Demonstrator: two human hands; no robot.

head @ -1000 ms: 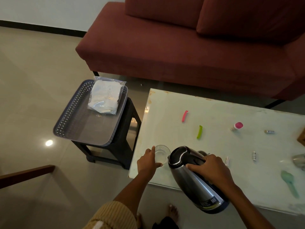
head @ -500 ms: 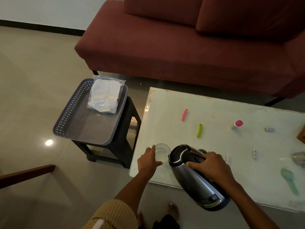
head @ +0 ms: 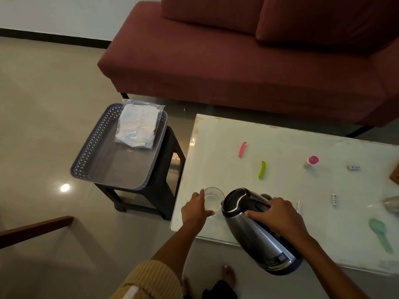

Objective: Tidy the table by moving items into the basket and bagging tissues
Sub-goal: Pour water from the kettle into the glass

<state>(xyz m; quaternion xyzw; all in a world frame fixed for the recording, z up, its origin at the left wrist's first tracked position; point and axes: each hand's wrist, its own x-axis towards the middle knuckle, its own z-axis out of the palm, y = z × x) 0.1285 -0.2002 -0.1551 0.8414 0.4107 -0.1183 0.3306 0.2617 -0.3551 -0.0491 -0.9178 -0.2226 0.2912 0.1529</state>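
**Tiled room, kettle tipped at a glass on the worktop**

Beige floor tiles and a maroon sofa frame a pale glass worktop seen from above. At its near left corner the left hand grasps a clear glass that stands on the surface, fingers curled round its side. The right hand is clenched on the black handle of a steel kettle. That kettle is tilted, its spout just beside the rim of the glass and its base raised out past the near edge of the worktop. Whether anything is pouring cannot be told.

Well apart on the worktop lie a pink clip, a green clip, a small pink-capped bottle and, near the right edge, a teal spoon.

Left of the worktop, a grey lattice-walled basket sits on a dark stool. A clear bag of tissues lies at the far end of the basket, its top corner over the rim.
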